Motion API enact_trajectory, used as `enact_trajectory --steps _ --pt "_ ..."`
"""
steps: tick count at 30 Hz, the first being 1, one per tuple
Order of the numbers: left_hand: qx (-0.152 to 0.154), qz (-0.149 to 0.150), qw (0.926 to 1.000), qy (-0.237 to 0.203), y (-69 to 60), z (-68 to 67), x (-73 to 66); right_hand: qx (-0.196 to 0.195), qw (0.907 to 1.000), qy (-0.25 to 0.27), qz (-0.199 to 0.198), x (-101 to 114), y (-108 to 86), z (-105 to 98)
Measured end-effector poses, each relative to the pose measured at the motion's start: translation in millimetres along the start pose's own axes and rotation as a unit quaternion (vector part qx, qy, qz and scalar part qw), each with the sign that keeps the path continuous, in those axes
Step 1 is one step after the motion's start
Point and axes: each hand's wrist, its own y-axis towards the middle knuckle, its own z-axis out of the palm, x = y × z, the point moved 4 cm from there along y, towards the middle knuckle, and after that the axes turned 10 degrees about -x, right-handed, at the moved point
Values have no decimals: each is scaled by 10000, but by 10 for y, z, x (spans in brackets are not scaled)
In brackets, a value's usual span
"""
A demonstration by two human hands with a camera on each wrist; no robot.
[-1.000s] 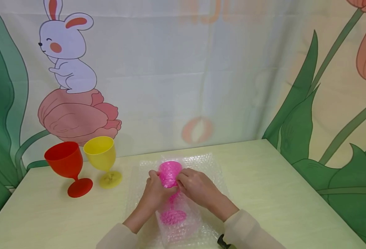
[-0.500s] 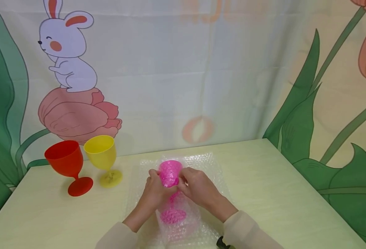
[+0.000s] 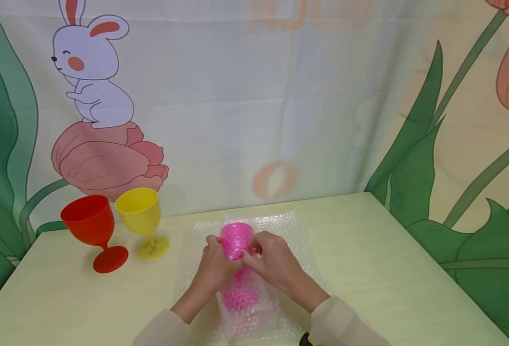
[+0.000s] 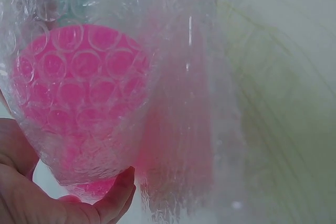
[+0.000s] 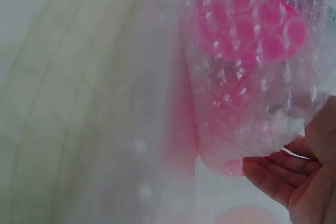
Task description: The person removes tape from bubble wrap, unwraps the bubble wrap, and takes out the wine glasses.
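A pink goblet point(image 3: 237, 240) stands in the middle of the table, wrapped in clear bubble wrap point(image 3: 254, 322). Its round foot point(image 4: 84, 61) shows through the bubbles in the left wrist view. My left hand point(image 3: 217, 266) holds the goblet's bowl from the left, thumb across the near side. From the right, my right hand point(image 3: 276, 262) pinches the bubble wrap beside the bowl with curled fingers. In the right wrist view, my right hand's fingertips point(image 5: 262, 174) lie at the wrap's edge. The exact contact under the fingers is partly hidden.
A red goblet point(image 3: 92, 223) and a yellow goblet point(image 3: 142, 214) stand upright at the left of the pale table point(image 3: 388, 269). Beneath the wrapped goblet lies more bubble wrap point(image 3: 297, 235). A printed curtain point(image 3: 219, 105) hangs behind the table.
My right hand's thumb and fingers have shifted slightly along the wrap, the thumb now lying further left across the bowl. My left hand has stayed in place.
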Motion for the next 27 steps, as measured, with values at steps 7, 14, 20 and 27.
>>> enact_trajectory --steps 7,14,20,27 --pt "-44 -45 10000 -50 -4 9 6 -23 9987 -495 136 72 -6 6" --pt "-76 -160 9998 78 -5 44 8 -561 9941 -531 758 106 -36 -27" --pt "-163 -83 9990 419 -21 49 -61 -498 9856 484 1541 83 -15 -22" --pt "-175 193 9984 498 -48 51 -100 -561 9807 673 1748 61 22 1"
